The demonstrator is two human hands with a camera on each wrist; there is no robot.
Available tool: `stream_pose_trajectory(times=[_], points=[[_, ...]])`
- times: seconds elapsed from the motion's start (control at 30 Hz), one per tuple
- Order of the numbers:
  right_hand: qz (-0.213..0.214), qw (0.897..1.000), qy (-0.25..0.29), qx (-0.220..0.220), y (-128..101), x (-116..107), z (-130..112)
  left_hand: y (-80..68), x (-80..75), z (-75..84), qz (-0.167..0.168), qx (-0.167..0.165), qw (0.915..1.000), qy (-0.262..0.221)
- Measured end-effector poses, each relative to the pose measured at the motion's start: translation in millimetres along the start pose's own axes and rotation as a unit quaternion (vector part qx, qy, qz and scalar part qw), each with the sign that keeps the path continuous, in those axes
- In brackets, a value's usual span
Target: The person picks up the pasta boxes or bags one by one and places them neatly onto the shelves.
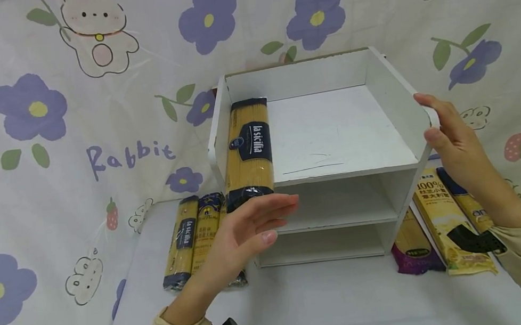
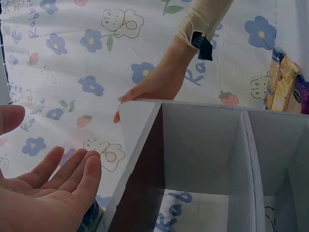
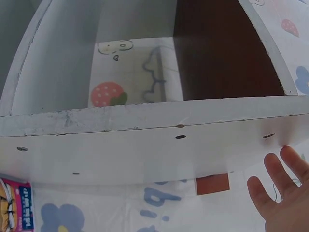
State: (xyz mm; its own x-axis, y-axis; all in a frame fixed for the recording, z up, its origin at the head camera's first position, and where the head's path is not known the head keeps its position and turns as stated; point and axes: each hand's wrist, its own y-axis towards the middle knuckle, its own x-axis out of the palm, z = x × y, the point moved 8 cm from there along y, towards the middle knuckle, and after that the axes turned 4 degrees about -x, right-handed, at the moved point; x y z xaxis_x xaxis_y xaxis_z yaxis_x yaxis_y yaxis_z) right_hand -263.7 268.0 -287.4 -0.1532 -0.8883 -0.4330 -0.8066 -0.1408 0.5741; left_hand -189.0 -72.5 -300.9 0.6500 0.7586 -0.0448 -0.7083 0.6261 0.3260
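A white three-tier shelf unit [image 1: 339, 175] stands on the table. On its top tier, at the left, lies a yellow spaghetti pack [image 1: 249, 153] with a dark blue label, its near end at the front edge. My left hand [image 1: 272, 220] is open with straight fingers just under and in front of that end; contact cannot be told. In the left wrist view the left hand [image 2: 53, 179] lies palm up beside the shelf [image 2: 203, 145]. My right hand [image 1: 435, 126] rests with straight fingers on the shelf's right side wall. The right wrist view shows the right hand [image 3: 280, 193] beside the shelf [image 3: 145, 145].
Three more spaghetti packs [image 1: 187, 240] lie on the table left of the shelf. Right of it lie a yellow pasta pack [image 1: 445, 216], a purple one [image 1: 412, 247] and another behind my right wrist. A flower-printed cloth [image 1: 47, 154] covers the wall and table.
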Motion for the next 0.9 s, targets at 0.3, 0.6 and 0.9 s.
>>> stream_pose_trajectory(times=[0.3, 0.6, 0.9], points=[[0.000, 1.000, -0.010, 0.016, 0, -1, 2, 8.6, -9.2, -5.4, 0.010, -0.023, 0.9997, -0.008], [-0.006, 1.000, -0.010, 0.022, -1, -1, 5, 4.5, -7.9, -8.7, -0.013, -0.027, 0.9996, -0.001], [-0.004, 1.000, -0.010, 0.024, -1, -1, 7, -20.2, -15.4, -4.9, -0.130, 0.001, 0.9915, 0.003]])
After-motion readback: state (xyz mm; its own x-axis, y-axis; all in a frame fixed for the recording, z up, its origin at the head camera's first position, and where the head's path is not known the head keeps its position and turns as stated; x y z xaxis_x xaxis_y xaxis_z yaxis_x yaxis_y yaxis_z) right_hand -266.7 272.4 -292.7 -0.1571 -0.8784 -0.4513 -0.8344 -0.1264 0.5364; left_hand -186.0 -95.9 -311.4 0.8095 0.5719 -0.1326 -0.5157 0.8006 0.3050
